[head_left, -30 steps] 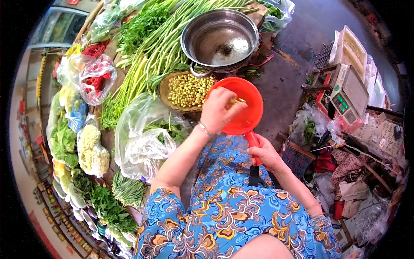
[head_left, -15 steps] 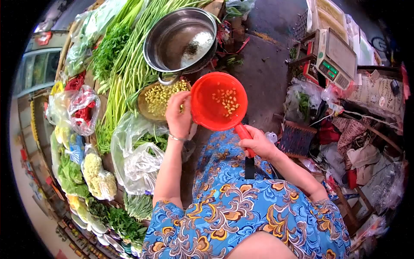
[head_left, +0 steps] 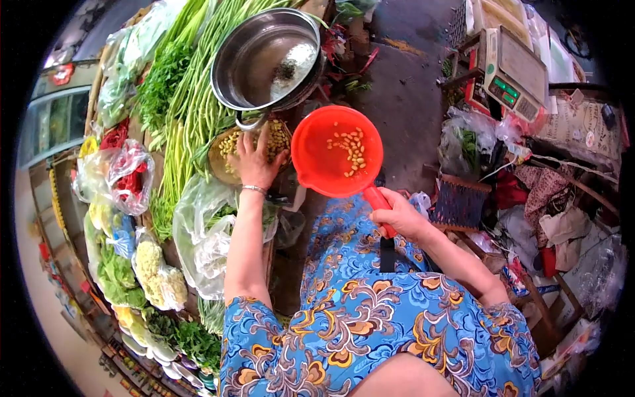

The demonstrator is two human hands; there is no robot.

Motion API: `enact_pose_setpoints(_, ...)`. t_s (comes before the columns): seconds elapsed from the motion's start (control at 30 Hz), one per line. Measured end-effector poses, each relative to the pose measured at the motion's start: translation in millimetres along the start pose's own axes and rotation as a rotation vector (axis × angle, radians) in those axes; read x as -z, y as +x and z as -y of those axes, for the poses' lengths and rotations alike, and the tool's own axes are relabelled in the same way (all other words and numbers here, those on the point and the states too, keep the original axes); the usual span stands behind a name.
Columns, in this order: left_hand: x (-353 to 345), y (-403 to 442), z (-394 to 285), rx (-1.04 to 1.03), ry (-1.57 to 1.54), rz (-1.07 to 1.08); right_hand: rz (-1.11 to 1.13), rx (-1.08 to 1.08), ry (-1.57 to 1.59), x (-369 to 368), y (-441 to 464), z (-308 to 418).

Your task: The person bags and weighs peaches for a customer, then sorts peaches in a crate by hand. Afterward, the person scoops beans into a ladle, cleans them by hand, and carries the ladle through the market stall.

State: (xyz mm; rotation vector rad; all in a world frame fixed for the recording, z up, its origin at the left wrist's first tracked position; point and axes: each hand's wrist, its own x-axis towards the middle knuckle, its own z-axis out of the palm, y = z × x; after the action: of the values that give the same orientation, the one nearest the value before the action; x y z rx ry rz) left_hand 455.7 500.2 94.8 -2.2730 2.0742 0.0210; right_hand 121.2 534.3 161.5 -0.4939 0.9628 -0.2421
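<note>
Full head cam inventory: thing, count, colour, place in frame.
Dipper: one, red, centre
Dipper beans: many, yellowish, inside dipper
Basket: one, tan, left of dipper
Basket beans: many, greenish yellow, in basket
Pot: one, silver, above basket
Stalks: many, green, left of pot
Plastic bag: one, transparent, below basket
Bagged cauliflower: count unclear, cream, left
Leafy greens: several bunches, green, lower left
Scale: one, pale, green digits, upper right
Cloth heap: count unclear, mixed, right
Dress: one, blue patterned, bottom
Bracelet: one, silvery, on a wrist
Left hand: one, bare, spread over basket beans
Right hand: one, bare, closed round dipper handle
</note>
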Motion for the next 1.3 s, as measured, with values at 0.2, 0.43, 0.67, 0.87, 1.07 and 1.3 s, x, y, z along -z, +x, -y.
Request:
enact_pose_setpoints(0.2, -7, 6, 20, -0.010, -0.058, 0.023, 0.009, 0.000, 0.031, 0, 2, -8)
enact_pose_setpoints(0.43, -4, 0, 36, -0.032, 0.060, -0.079, 0.025, 0.011, 0.024, 0, 0, -8)
enact_pose_setpoints(0.67, -13, -2, 46, -0.052, 0.001, -0.185, -0.004, 0.007, 0.018, 0, 0, -14)
enact_pose_setpoints(0.87, -19, 7, 57, -0.055, -0.018, -0.211, -0.010, 0.011, -0.015, -2, 1, -13)
enact_pose_setpoints(1.07, -15, 15, 67, -0.020, -0.150, -0.198, 0.011, 0.013, -0.007, -4, 3, -13)
enact_pose_setpoints(1.3, -13, 16, 79, 0.016, -0.312, -0.337, 0.018, -0.008, -0.036, -5, 7, -15)
